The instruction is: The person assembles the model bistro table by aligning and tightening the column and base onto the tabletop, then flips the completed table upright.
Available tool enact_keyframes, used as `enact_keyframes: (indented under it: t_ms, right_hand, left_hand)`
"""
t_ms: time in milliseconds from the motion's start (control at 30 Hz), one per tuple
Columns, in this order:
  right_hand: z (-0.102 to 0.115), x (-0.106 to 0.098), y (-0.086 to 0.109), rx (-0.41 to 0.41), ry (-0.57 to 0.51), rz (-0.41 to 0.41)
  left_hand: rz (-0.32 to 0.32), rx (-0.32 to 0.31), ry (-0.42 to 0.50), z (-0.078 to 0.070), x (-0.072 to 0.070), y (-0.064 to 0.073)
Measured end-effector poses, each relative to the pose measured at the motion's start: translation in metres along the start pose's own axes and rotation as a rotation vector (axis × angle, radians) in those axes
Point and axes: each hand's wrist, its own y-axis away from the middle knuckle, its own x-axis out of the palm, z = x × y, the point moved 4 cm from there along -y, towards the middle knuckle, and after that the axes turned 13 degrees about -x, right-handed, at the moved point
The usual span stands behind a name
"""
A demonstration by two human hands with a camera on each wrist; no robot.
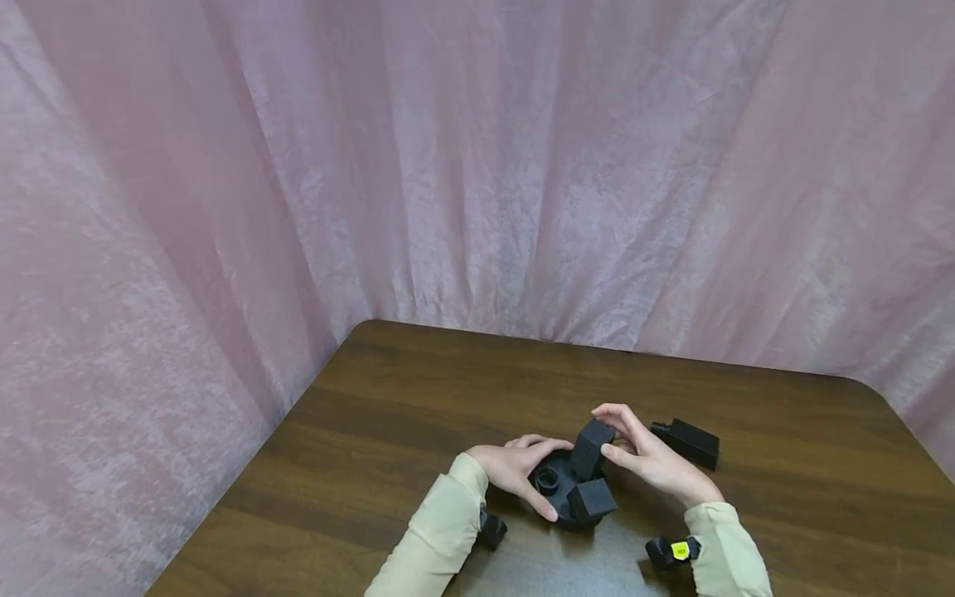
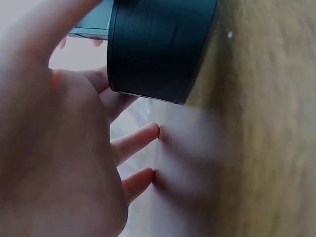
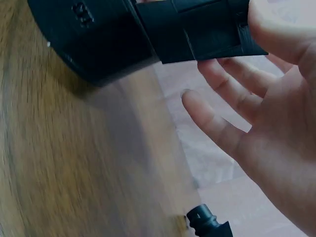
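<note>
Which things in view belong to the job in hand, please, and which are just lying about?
Job:
round black base in left hand
rectangular black block in right hand
second rectangular black block on base
probably, loose black block with threaded end

Surroundings:
brown wooden table
pink velvety curtain
black wrist cameras

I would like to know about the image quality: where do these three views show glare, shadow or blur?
Head view: pale sheen on the tabletop near the picture's lower edge; left wrist view: upper left washed out, left hand shaded, soft shadows beside its fingers, wood grain blurred; right wrist view: round base very dark, its mark faint.
</note>
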Motion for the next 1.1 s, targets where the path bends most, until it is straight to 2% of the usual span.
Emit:
enact_keyframes:
  t_ms: [100, 200, 400, 533, 600, 767, 900, 1100]
  right_hand:
    - [0.002, -0.001, 0.001, -0.015, 0.090, -0.005]
    - [0.001, -0.011, 0.004, -0.012, 0.193, -0.055]
    - [-0.011, -0.051, 0.037, 0.125, 0.454, -0.227]
    - [-0.017, -0.074, 0.062, 0.212, 0.509, -0.301]
    - [-0.020, -0.080, 0.072, 0.259, 0.498, -0.300]
    - [-0.033, -0.081, 0.084, 0.371, 0.515, -0.185]
    - [-0.038, -0.082, 0.086, 0.398, 0.603, -0.183]
    - [-0.032, -0.087, 0.083, 0.388, 0.629, -0.290]
  left_hand:
    - [0.003, 0.004, -0.001, -0.001, 0.000, 0.000]
    - [-0.047, 0.013, -0.013, -0.003, -0.002, -0.001]
    - [-0.200, 0.017, -0.034, -0.006, -0.006, -0.005]
    - [-0.276, -0.026, -0.017, -0.006, -0.008, -0.005]
    - [-0.308, -0.045, -0.009, -0.007, -0.008, -0.005]
    - [-0.377, -0.110, 0.002, -0.011, -0.007, -0.006]
    - [-0.386, -0.135, 0.030, -0.013, -0.008, -0.003]
    - [-0.324, -0.054, 0.063, -0.012, -0.015, 0.005]
